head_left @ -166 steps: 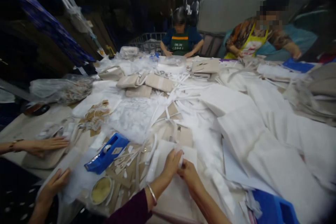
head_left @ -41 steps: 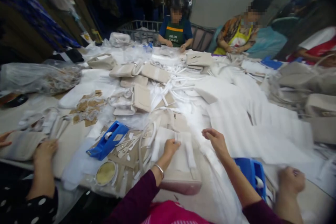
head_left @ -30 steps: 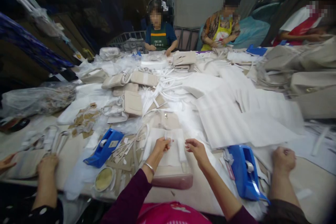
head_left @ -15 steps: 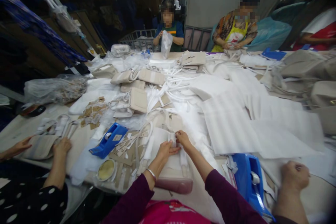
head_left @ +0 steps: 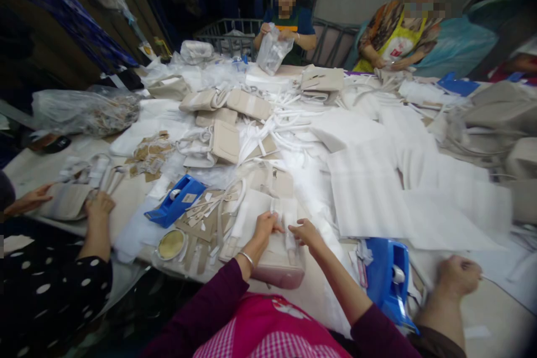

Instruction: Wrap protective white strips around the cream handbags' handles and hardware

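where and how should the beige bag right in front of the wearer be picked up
Probably by both sides of the beige bag's lower body, one hand per side, coming from the wearer's edge. Its pinkish base faces that way and looks broad and boxy; farther up, a white sheet and the wearer's hands get in the way.

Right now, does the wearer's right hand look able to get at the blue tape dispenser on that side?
Probably yes: the right hand is at the beige bag, and only paper scraps seem to lie between it and the blue tape dispenser; a co-worker's hand is beyond.
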`<state>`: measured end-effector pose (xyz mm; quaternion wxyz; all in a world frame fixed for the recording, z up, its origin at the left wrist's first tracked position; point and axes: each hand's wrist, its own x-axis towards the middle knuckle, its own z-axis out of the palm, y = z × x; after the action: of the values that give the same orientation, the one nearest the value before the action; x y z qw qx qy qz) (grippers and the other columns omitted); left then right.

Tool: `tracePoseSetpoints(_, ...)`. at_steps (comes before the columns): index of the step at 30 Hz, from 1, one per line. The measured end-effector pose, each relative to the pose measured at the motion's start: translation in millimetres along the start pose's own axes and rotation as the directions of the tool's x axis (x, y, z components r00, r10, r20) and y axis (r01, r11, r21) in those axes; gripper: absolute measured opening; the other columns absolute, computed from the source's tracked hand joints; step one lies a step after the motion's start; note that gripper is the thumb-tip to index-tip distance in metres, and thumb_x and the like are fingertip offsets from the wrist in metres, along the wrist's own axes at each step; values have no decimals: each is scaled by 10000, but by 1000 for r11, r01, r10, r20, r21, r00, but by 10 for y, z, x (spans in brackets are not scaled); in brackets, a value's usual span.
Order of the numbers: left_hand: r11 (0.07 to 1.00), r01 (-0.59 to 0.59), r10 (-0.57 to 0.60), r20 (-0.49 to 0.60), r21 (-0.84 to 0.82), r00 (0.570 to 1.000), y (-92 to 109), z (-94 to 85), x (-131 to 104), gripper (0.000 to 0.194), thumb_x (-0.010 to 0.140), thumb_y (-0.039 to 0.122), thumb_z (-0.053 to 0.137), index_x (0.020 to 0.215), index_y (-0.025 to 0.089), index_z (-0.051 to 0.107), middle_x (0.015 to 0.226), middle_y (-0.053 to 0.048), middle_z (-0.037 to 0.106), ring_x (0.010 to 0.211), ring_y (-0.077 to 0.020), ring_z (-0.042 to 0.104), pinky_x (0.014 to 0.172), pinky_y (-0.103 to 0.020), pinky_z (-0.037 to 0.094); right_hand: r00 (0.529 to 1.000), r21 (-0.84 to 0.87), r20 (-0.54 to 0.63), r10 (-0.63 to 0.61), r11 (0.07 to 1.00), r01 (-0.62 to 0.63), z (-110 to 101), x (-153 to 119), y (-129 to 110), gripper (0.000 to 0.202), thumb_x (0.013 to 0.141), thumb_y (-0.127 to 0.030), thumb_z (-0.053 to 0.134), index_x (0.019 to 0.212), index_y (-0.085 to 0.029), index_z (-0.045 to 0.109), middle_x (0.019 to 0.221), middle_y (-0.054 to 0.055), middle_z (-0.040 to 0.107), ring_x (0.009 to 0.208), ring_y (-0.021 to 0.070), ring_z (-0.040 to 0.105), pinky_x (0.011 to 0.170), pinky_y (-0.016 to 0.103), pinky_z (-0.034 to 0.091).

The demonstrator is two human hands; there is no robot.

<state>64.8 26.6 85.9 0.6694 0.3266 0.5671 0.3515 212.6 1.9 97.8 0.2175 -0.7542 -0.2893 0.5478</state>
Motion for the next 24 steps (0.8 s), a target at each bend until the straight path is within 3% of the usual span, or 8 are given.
tracePoseSetpoints(3,1000,1,-2,-14,-2,1000,-24,-8,46,210,811,318,546,720,130,560,452,16,549,344,-78,464,411,-201,247,988,45,141,68,996,-75,12,-162,15,169,716,-247,664,746,-150,529,446,-41,453,377,97,408,359,192,243)
tracePoseSetpoints(6,1000,13,-13,-35,-26,999,-32,-21,63,188,812,290,546,707,134,553,459,26,545,334,-65,436,403,-198,237,962,107,261,85,987,-116,4,-338,18,226,732,-262,643,627,-174,463,393,-75,367,320,54,297,335,178,187)
tracePoseSetpoints(9,996,43,-46,-38,-76,998,0,-42,47,151,810,266,555,741,131,552,602,-14,628,367,-72,495,411,-197,289,954,204,297,32,974,-96,17,-506,73,234,706,-317,667,737,-171,488,546,-31,527,377,59,425,359,171,322)
tracePoseSetpoints(13,977,119,-118,16,-179,993,42,-26,-25,144,811,255,566,874,126,554,860,-109,681,589,-178,666,563,-279,488,970,428,202,-135,903,37,83,-606,229,450,611,-405,735,930,-179,513,715,-1,618,528,125,618,506,225,511)
tracePoseSetpoints(16,952,151,-143,47,-268,989,-14,73,-113,168,818,257,568,937,141,547,882,-111,686,688,-213,681,651,-336,526,959,441,177,-222,889,125,133,-574,309,470,623,-446,703,968,-182,523,708,-9,620,522,143,632,531,249,534)
tracePoseSetpoints(20,961,117,-122,-5,-252,993,-169,218,-233,214,825,329,572,932,144,590,786,-96,698,640,-196,647,573,-277,484,935,393,186,-302,895,211,163,-490,324,403,646,-445,651,930,-186,531,763,1,638,503,150,621,497,265,529)
tracePoseSetpoints(24,971,68,-79,-39,-230,996,-223,233,-309,234,803,358,599,892,142,618,726,-73,680,602,-167,605,530,-242,439,924,346,227,-307,913,218,167,-426,313,332,653,-445,631,831,-191,513,743,-2,637,476,148,609,471,264,519)
